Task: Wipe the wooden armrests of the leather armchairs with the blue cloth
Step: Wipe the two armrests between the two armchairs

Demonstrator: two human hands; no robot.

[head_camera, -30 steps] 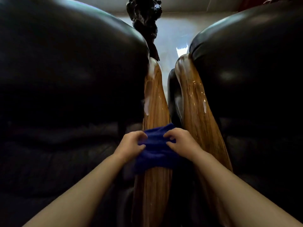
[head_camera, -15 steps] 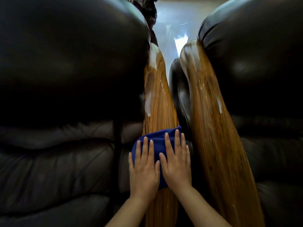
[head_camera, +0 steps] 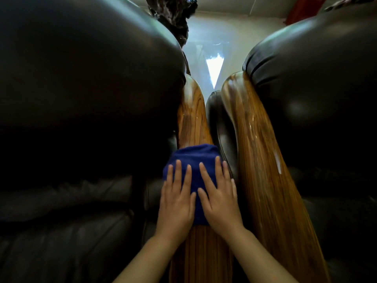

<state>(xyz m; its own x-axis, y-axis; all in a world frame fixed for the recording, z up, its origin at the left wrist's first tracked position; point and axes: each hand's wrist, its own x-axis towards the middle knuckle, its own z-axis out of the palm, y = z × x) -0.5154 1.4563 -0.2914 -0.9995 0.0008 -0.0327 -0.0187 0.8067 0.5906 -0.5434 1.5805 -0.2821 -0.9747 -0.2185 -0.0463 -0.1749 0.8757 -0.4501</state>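
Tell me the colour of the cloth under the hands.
Deep blue: the cloth lies on the left wooden armrest, best seen in the head view.

Glossy wooden left armrest (head_camera: 192, 119) lies bare and open beyond the folded blue cloth (head_camera: 193, 162), up to its rounded far end. Bulging black leather cushion (head_camera: 91, 88) crowds its left edge; narrow gap on its right (dark leather side panel (head_camera: 219, 127) there) separates it from the second glossy wooden armrest (head_camera: 263, 160), fully bare.

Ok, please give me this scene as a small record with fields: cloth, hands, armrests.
cloth: blue terry cloth, spread on the left glossy wooden armrest
left hand: flat on cloth, fingers spread
right hand: flat on cloth, beside the left
other armrest: right glossy wooden armrest, untouched
chairs: two dark leather armchairs, side by side
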